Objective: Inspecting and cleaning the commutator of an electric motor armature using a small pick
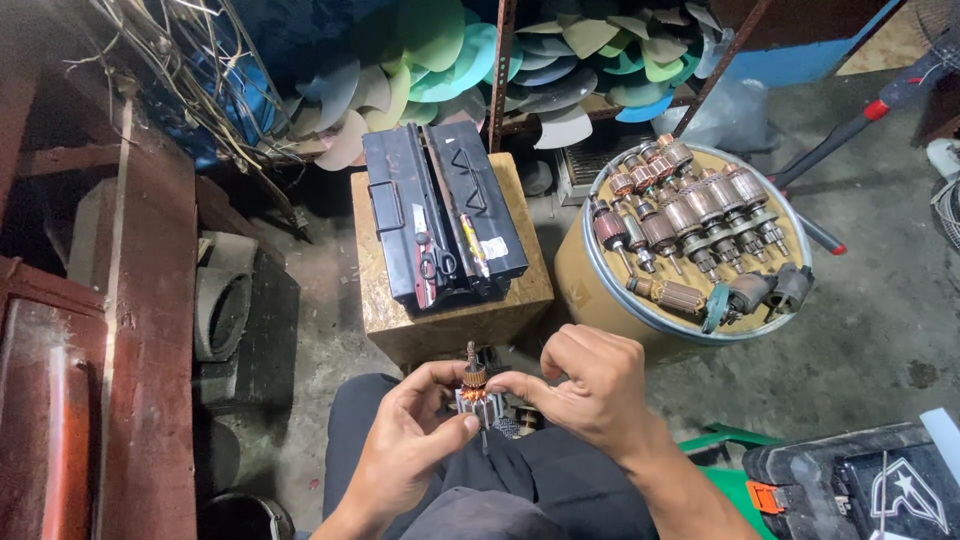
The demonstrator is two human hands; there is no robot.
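A small motor armature [474,385] is held upright over the lap, pinched between the fingers of the left hand [405,450] and right hand [590,385], apparently for inspection of its copper windings, which calls for slow turning.

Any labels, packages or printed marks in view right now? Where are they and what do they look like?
Small label: near end of the black case on the wooden box; rectangular, white with small coloured marks.
Emblem: on the black case at bottom right; white angular outline with a star shape.
No screens or signs in view.
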